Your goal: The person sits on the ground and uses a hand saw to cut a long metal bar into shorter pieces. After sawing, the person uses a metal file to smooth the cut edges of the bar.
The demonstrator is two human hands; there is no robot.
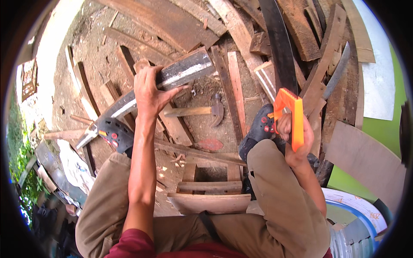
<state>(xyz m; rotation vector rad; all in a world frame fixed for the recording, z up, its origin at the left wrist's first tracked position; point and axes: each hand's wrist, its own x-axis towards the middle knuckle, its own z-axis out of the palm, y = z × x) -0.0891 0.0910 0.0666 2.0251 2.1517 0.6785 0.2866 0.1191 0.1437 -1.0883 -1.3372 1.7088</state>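
A person in brown trousers (pixel 279 185) sits on the near side of the hammer (pixel 198 111), knees apart. Loose planks (pixel 163 21) lie thick beyond it and to both sides. Just past the hammer, a dark beam (pixel 185 71) with a white stripe slants down leftward. Right of the hammer I see a saw (pixel 286 75), its black blade pointing away from the person. A low wooden frame (pixel 209 202) sits on the hammer's near side. Dark shoes (pixel 258 127) flank the hammer. The left hand (pixel 148 90), beyond and left of the hammer, lies across the beam, thumb stretched out; its fingertips are hidden, so I can't tell whether it's clamped. The right hand (pixel 283 127), right of the hammer, is wrapped round the saw's orange handle.
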